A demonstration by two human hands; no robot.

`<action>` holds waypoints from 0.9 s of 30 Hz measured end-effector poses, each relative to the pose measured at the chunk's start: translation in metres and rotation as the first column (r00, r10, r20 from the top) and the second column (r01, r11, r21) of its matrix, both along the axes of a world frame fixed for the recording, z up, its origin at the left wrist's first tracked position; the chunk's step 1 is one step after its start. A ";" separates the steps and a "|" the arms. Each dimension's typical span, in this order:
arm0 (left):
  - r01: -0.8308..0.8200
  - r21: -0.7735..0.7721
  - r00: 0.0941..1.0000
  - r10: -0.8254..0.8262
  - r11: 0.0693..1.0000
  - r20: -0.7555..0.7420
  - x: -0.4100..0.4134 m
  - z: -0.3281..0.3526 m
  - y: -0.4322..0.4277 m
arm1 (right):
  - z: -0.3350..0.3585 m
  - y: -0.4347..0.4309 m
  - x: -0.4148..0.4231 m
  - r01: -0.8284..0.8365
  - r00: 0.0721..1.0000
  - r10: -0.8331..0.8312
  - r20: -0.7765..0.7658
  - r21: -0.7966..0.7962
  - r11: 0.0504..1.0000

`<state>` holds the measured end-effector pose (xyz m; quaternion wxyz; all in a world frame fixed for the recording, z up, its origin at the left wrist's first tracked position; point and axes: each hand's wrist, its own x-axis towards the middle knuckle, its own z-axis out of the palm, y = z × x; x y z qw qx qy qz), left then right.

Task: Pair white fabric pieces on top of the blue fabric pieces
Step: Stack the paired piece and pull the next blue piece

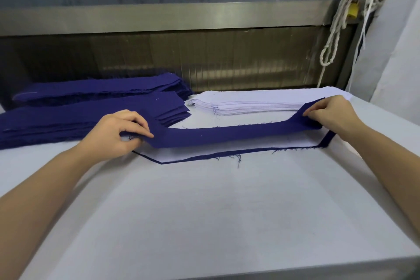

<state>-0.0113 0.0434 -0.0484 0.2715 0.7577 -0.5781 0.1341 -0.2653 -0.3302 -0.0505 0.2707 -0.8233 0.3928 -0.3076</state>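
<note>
The left hand (116, 134) pinches the left end of a blue strip (227, 136) between thumb and curled fingers; the right hand (329, 113) pinches the right end in the same manner. Holding both ends keeps the strip taut and flat between the hands, which should prevent it from folding or twisting as it is positioned. The strip hangs just above the table (204, 223), over a finished pair lying there: a white piece (204, 151) resting on a lower blue piece (327, 140), of which only a narrow border shows along the near and right edges. That border indicates the white piece is slightly smaller or set back, so edge alignment matters. Judging by this arrangement, the held strip is the base of the next pair and is to be laid over the finished one, building a single pile. Supplies sit within short reach: a near blue stack (56, 123) and a far blue stack (102, 88) to the left, and a white stack (250, 104) behind the work area to the right. The next step probably requires lowering the strip squarely, then drawing one white piece from the stack. Loose threads fray from the cut edges and could snag. Cords (334, 36) hang at the far right.
</note>
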 end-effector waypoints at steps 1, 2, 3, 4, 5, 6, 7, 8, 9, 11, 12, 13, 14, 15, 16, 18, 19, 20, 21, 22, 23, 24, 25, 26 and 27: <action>0.000 0.017 1.000 0.000 1.000 -0.009 0.000 -0.001 -0.001 | 0.002 -0.001 -0.001 0.002 0.999 -0.002 -0.033 -0.005 1.000; -0.001 0.035 1.000 0.002 0.999 -0.023 -0.001 -0.002 -0.001 | 0.003 -0.001 -0.002 0.004 0.998 -0.004 -0.059 -0.003 1.000; 0.000 0.054 0.999 0.002 0.999 -0.039 -0.001 -0.002 -0.002 | 0.004 -0.002 -0.002 0.005 0.997 -0.005 -0.083 0.001 1.000; 0.006 0.072 0.998 -0.001 0.997 -0.057 -0.001 -0.003 -0.002 | 0.003 -0.002 -0.003 0.008 0.994 -0.007 -0.109 0.008 1.000; 0.015 0.089 0.997 -0.008 0.996 -0.077 -0.001 -0.004 -0.002 | 0.003 -0.002 -0.003 0.008 0.990 -0.005 -0.139 0.018 1.000; 0.027 0.105 0.995 -0.017 0.994 -0.099 0.000 -0.005 -0.002 | 0.002 -0.003 -0.003 0.006 0.985 -0.001 -0.173 0.030 1.000; 0.039 0.118 0.992 -0.024 0.992 -0.125 0.000 -0.006 -0.002 | 0.000 -0.003 -0.003 0.002 0.978 0.006 -0.207 0.040 0.999; 0.049 0.130 0.988 -0.029 0.990 -0.154 0.001 -0.006 -0.001 | -0.001 -0.004 -0.003 0.000 0.972 0.012 -0.237 0.047 0.999; 0.056 0.144 0.982 -0.029 0.988 -0.185 0.001 -0.006 -0.001 | -0.001 -0.004 -0.003 -0.002 0.966 0.015 -0.259 0.051 0.999; 0.058 0.170 0.972 -0.017 0.984 -0.235 0.003 -0.006 -0.001 | -0.002 -0.005 -0.003 -0.007 0.958 0.021 -0.287 0.049 0.999; 0.054 0.179 0.968 -0.008 0.982 -0.249 0.005 -0.007 0.000 | -0.002 -0.005 -0.003 -0.008 0.955 0.022 -0.294 0.050 0.999; 0.048 0.182 0.966 0.000 0.982 -0.257 0.006 -0.008 -0.001 | -0.002 -0.006 -0.003 -0.009 0.953 0.024 -0.301 0.052 0.999; 0.040 0.178 0.965 0.008 0.983 -0.261 0.006 -0.009 -0.001 | -0.002 -0.006 -0.003 -0.011 0.952 0.026 -0.306 0.053 0.999; 0.031 0.171 0.966 0.014 0.985 -0.257 0.006 -0.010 -0.002 | -0.002 -0.007 -0.002 -0.015 0.950 0.030 -0.310 0.051 0.999; 0.022 0.161 0.969 0.019 0.987 -0.246 0.006 -0.010 -0.004 | -0.002 -0.007 -0.003 -0.021 0.949 0.035 -0.313 0.047 0.999; 0.000 0.152 0.980 0.030 0.988 -0.198 0.005 -0.011 -0.005 | -0.002 -0.007 -0.003 -0.033 0.948 0.045 -0.315 0.043 0.999; -0.013 0.151 0.984 0.040 0.988 -0.176 0.005 -0.012 -0.006 | -0.002 -0.007 -0.004 -0.039 0.949 0.050 -0.312 0.040 0.998; -0.029 0.152 0.985 0.054 0.988 -0.162 0.006 -0.012 -0.006 | -0.001 -0.007 -0.004 -0.046 0.951 0.054 -0.303 0.034 0.998; -0.048 0.155 0.986 0.071 0.987 -0.148 0.007 -0.013 -0.006 | 0.000 -0.006 -0.005 -0.053 0.956 0.057 -0.288 0.022 0.998; -0.064 0.160 0.988 0.085 0.985 -0.132 0.007 -0.013 -0.006 | 0.001 -0.005 -0.005 -0.060 0.962 0.058 -0.266 0.002 0.998; -0.075 0.165 0.989 0.095 0.983 -0.115 0.008 -0.013 -0.006 | 0.002 -0.004 -0.006 -0.067 0.969 0.059 -0.238 -0.024 0.997; -0.082 0.165 0.990 0.099 0.983 -0.100 0.008 -0.013 -0.006 | 0.003 -0.003 -0.006 -0.073 0.975 0.061 -0.213 -0.051 0.996; -0.084 0.160 0.991 0.099 0.984 -0.089 0.009 -0.013 -0.006 | 0.005 -0.002 -0.006 -0.078 0.979 0.062 -0.193 -0.074 0.994; -0.084 0.154 0.992 0.097 0.985 -0.080 0.010 -0.013 -0.006 | 0.005 -0.001 -0.006 -0.079 0.981 0.061 -0.183 -0.092 0.993; -0.084 0.150 0.993 0.096 0.985 -0.073 0.010 -0.013 -0.006 | 0.006 0.000 -0.006 -0.078 0.982 0.058 -0.181 -0.106 0.991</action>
